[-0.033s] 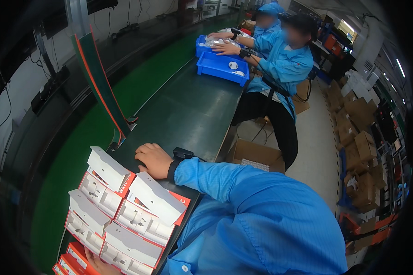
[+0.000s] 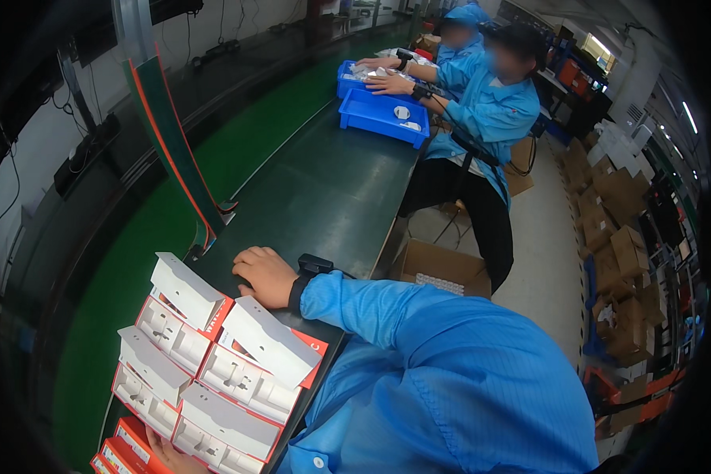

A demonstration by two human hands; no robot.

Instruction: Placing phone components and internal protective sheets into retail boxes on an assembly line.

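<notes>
Several red-and-white cartons stand grouped on the dark bench at the lower left. Their white lids are raised, and white inserts with cut-outs show inside. Just behind the far carton, my right hand rests on the bench, open with loosely bent fingers, its thumb next to a lid; a black band circles the wrist. At the bottom, my left hand lies against the side of the near cartons with fingers stretched, partly cut off by the frame. Beside it are orange-red boxes, also cut off.
Farther along the bench are a blue tray with a few round white pieces and another blue tray with wrapped items, where a co-worker's hands work. A metal post rises at left. An open cardboard box sits beside the bench.
The co-worker's hands and the wrapped items in the far tray have shifted slightly. My hands and the cartons look the same.
</notes>
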